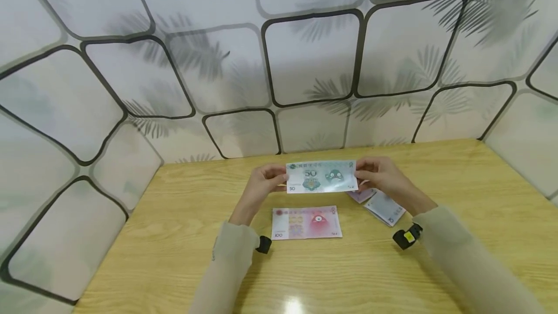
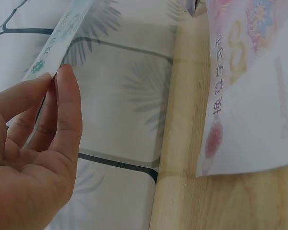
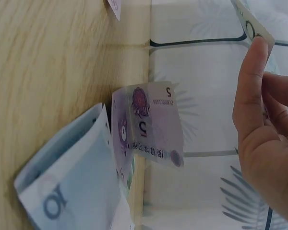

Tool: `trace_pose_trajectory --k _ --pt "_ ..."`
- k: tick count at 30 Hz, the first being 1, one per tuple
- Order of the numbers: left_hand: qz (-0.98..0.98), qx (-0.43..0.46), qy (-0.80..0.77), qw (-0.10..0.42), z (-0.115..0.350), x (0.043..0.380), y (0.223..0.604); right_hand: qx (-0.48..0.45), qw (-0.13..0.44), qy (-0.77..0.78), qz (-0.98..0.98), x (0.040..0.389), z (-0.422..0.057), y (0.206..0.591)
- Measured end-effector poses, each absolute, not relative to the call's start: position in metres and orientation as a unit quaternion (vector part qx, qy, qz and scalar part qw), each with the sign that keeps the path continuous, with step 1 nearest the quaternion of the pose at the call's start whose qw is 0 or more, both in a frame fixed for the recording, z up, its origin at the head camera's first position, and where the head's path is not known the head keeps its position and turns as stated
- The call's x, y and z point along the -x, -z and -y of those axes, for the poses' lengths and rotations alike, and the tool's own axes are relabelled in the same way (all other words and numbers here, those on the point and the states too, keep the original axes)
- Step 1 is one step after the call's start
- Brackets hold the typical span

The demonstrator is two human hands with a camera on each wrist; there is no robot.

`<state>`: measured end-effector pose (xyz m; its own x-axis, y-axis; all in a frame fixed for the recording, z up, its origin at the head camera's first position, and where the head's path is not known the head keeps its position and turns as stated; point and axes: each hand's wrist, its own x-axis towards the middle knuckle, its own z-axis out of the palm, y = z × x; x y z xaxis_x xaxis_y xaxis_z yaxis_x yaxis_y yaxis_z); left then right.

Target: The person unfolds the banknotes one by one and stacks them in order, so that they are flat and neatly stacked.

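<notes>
Between both hands a green play banknote [image 1: 321,176] marked 50 is stretched flat above the table, its printed face towards me. My left hand [image 1: 264,181] pinches its left end between thumb and fingers, as the left wrist view also shows of the hand [image 2: 43,129]. At the other end, my right hand [image 1: 384,177] pinches the note's right edge. Below it, a pink 100 play banknote [image 1: 307,223] lies on the table. Under the right forearm lie a folded blue-grey 10 note [image 3: 72,177] and a creased purple 5 note [image 3: 153,124], overlapping.
The wood-grain table [image 1: 183,256] meets a patterned wall covering [image 1: 314,62] at the back, with similar panels at both sides. Each wrist wears a dark strap-on device, such as the right wrist camera [image 1: 407,236].
</notes>
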<state>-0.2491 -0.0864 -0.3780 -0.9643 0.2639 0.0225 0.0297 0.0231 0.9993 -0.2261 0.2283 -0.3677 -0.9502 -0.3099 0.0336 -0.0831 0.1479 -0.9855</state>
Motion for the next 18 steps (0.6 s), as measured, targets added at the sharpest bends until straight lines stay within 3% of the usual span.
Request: trace_pose_trajectory --k 18 --pt "-0.723 -0.131 -0.674 0.081 0.104 0.237 0.383 0.164 0.085 0.643 -0.744 0.221 -0.215 0.378"
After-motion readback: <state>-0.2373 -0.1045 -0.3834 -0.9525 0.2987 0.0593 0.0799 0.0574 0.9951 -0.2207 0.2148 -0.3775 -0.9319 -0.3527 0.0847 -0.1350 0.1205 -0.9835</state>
